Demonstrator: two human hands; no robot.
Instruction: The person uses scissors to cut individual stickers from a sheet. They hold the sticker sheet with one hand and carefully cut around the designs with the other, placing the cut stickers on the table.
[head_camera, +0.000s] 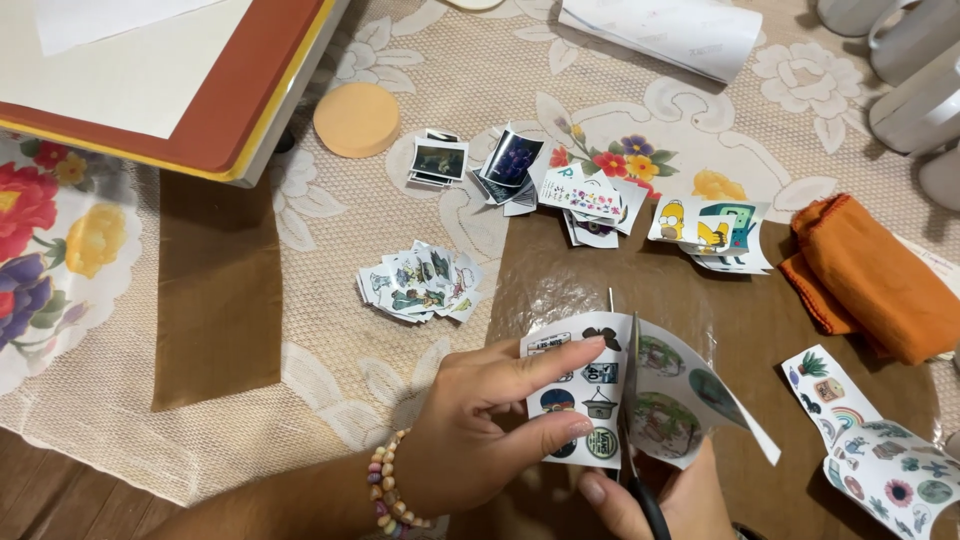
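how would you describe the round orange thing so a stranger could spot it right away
Start at the big red-edged board in the top left corner. Just off its right edge, on the lace tablecloth, lies the orange disc. Unlike the nearby paper cut-outs, it is plain, thick and round.

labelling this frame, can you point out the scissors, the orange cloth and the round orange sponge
scissors (632, 385), head view, on the upright blade crossing the sticker sheet
orange cloth (868, 278), head view, middle of the folded fabric
round orange sponge (356, 119), head view, centre of its flat top
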